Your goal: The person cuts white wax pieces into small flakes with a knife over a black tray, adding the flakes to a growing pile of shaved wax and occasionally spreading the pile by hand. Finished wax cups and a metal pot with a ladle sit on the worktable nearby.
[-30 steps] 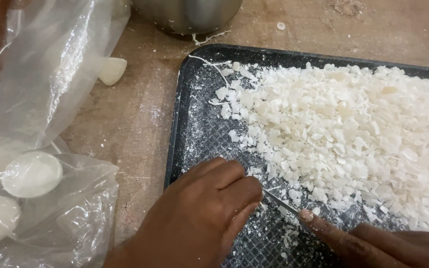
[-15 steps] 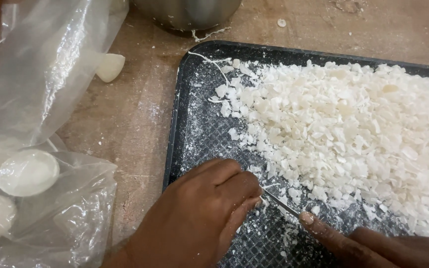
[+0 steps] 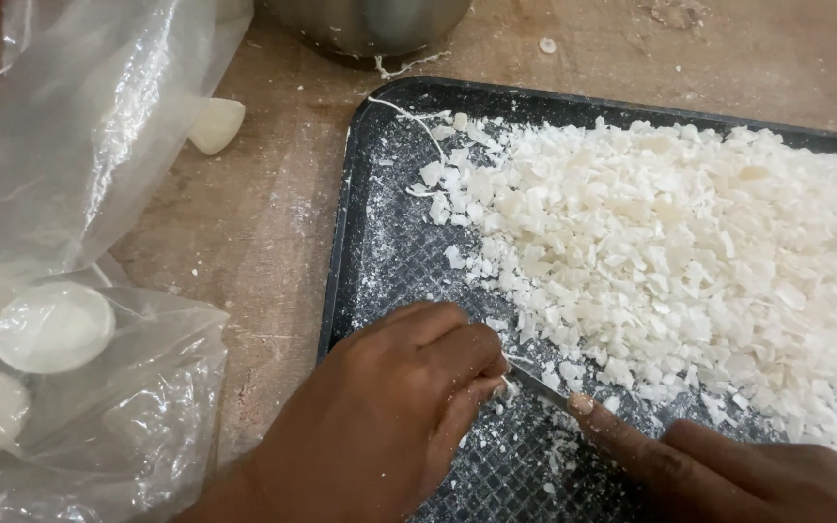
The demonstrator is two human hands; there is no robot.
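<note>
Left hand (image 3: 399,407): curled over the near-left part of the tray, fingers bunched together, tips pressed down at the blade; whatever sits under them hidden, so grip unclear.
Right hand (image 3: 728,475): at the lower right edge, index finger stretched along the back of the blade, remaining fingers cut off by the frame; closed around the handle or not, impossible to tell.
Knife blade (image 3: 535,383): thin, metal, slanting between the two hands, low over the tray floor.
White flakes (image 3: 670,252): heaped wide across the tray's middle and right, thinning to crumbs beside the blade.
Tray (image 3: 380,242): black, grid-textured, dusted white, on a wooden table (image 3: 263,213).
Plastic bag (image 3: 79,339): clear, left of the tray, round white blocks inside.
Metal pot (image 3: 365,24): just behind the tray's far edge.
</note>
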